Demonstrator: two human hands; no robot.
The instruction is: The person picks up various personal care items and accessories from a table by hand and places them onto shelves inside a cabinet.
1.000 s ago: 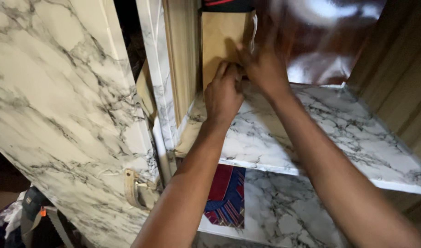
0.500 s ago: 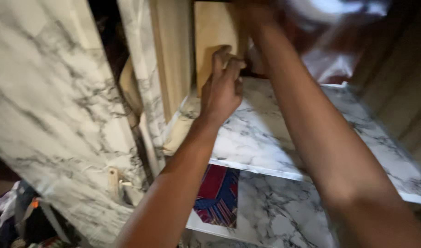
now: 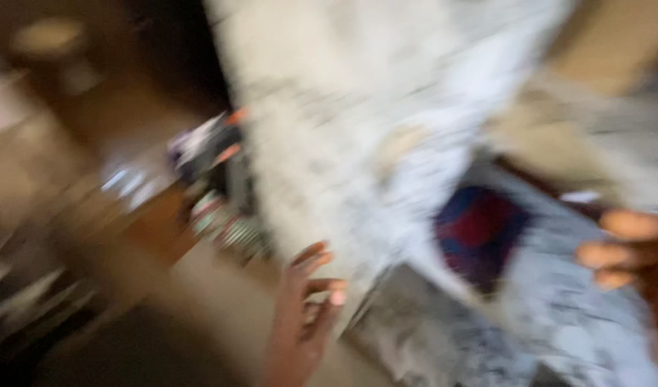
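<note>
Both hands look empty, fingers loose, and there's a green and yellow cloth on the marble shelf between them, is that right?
Not quite. The cloth is dark blue and red, not green and yellow, as the blurred head view shows. The rest holds: the left hand and right hand hold nothing, fingers loose, and the cloth lies on the marble shelf between them.

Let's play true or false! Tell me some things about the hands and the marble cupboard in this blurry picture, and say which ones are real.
1. The left hand holds nothing, fingers loosely curled. True.
2. A red and dark blue cloth lies inside the white marble-patterned cupboard. True.
3. The right hand is in the middle of the picture. False: it is at the right edge.
4. The picture is sharp. False: it is heavily blurred.
5. The left hand rests on the cloth. False: it is apart, lower left.
</note>
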